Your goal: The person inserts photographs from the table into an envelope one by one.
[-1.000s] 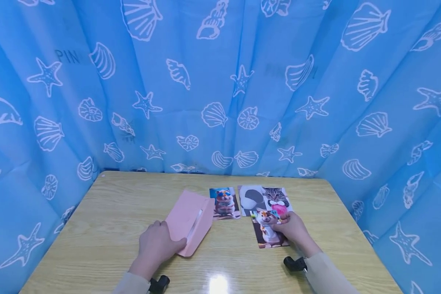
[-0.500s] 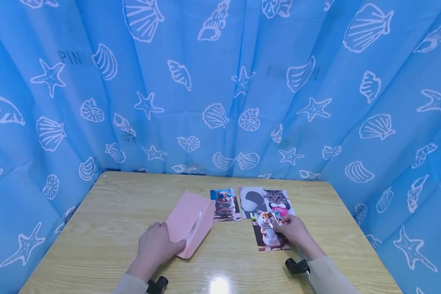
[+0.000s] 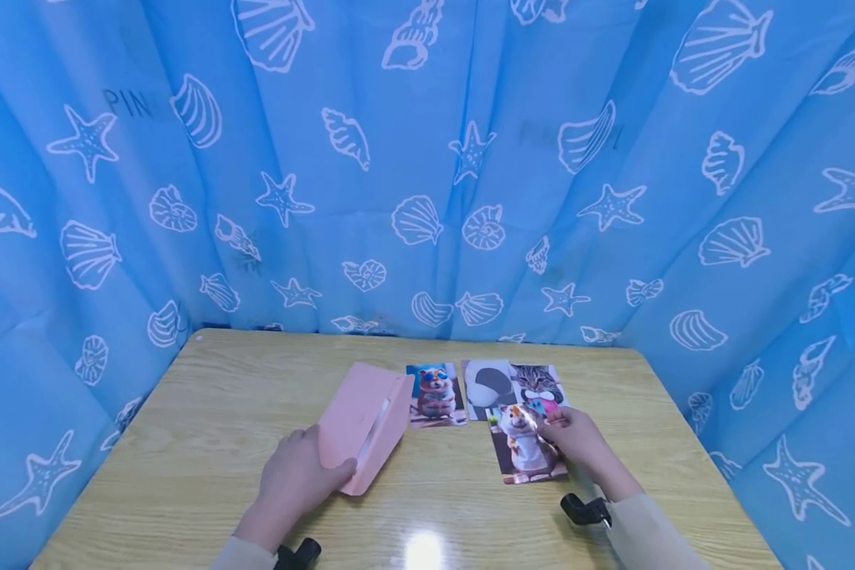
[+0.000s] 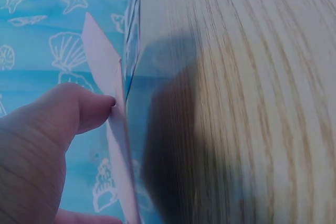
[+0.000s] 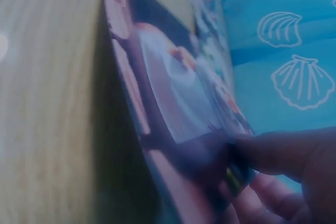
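My left hand (image 3: pixel 295 479) pinches a pink envelope (image 3: pixel 352 416) between thumb and fingers, its flap raised and a narrow slit showing along the opening. In the left wrist view the envelope (image 4: pixel 113 87) appears edge-on, tilted above the wooden surface, with the thumb on its face. My right hand (image 3: pixel 580 443) pinches the right edge of a glossy photo card (image 3: pixel 527 455) of a hamster in a white top. The right wrist view has this photo card (image 5: pixel 173 87) raised at a slant, its lower edge casting a shadow on the wood.
Behind the held card lie a hamster-with-sunglasses card (image 3: pixel 436 400), a grey and white picture card (image 3: pixel 486 388) and a cat card (image 3: pixel 537 384). They rest on a wooden table (image 3: pixel 221 427). A blue shell-patterned curtain (image 3: pixel 413 174) hangs around its back and sides.
My right hand has shifted slightly right, and the hamster card now sits more tilted in its pinch. The left hand and envelope have moved slightly left.
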Tool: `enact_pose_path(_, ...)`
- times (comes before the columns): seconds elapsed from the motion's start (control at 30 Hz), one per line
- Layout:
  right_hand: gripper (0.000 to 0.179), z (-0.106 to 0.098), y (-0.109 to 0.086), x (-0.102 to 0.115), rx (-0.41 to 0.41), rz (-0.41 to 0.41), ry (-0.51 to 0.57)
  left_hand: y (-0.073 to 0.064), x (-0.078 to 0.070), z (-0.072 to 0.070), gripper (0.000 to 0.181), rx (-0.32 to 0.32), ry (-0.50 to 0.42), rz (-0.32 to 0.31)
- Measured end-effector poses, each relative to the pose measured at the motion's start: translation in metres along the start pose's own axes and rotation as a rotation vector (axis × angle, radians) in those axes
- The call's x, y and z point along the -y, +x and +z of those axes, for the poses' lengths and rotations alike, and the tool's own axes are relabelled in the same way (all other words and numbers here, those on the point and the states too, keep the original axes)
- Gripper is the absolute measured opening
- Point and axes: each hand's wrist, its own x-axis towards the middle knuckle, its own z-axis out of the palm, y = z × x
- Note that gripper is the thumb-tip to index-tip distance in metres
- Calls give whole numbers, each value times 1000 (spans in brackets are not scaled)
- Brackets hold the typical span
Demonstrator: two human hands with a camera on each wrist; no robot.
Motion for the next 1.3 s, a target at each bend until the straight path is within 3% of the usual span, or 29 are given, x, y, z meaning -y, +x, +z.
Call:
enact_pose_path(0.27, 23, -4, 4, 13, 52, 40, 144, 0, -3, -7, 84, -81, -17, 55)
enact_pose_path(0.57, 24, 0, 8, 26, 120, 41, 302, 0, -1, -2, 85, -134, -30, 71)
enact_pose_path(0.97, 32, 10, 12, 44, 51, -4, 401, 2, -1, 0, 85, -143, -36, 64)
enact_pose_path(1.3, 37, 18, 14, 53, -21, -16, 378, 2, -1, 1, 87, -149, -35, 66)
